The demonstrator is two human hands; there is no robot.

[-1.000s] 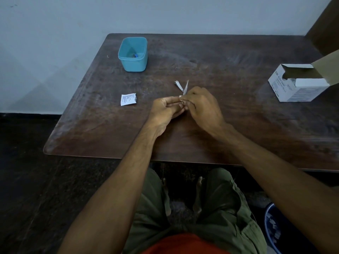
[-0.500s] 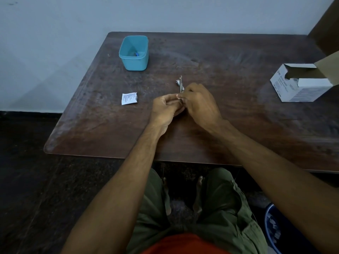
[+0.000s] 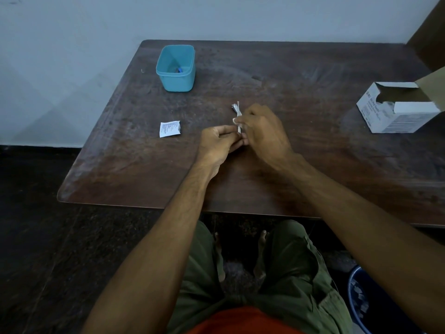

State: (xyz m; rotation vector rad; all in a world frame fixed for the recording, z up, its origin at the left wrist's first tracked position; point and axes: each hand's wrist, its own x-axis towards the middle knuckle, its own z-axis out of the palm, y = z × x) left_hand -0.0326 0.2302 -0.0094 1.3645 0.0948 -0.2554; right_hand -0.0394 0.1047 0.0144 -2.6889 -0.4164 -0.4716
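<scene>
Over the middle of the brown table [image 3: 313,165], both of my hands hold a thin white strip-like packet [image 3: 238,114] that stands nearly upright. My left hand [image 3: 218,143] pinches its lower end with fingertips and thumb. A little higher, my right hand [image 3: 262,131] pinches it, fingers curled. A short silvery flap [image 3: 234,108] sticks out beside the strip's top; whether it is joined to the strip is unclear. The packet's contents are hidden.
A teal plastic tub [image 3: 175,75] with a small blue item inside stands at the back left. A small printed white sachet [image 3: 169,128] lies left of my hands. An open white carton [image 3: 397,114] sits at the right edge. A blue bin [image 3: 358,302] is on the floor at the lower right.
The strip and the silvery flap, spread in a V a second ago, now stand close together and nearly upright. My right hand has shifted slightly up the strip.
</scene>
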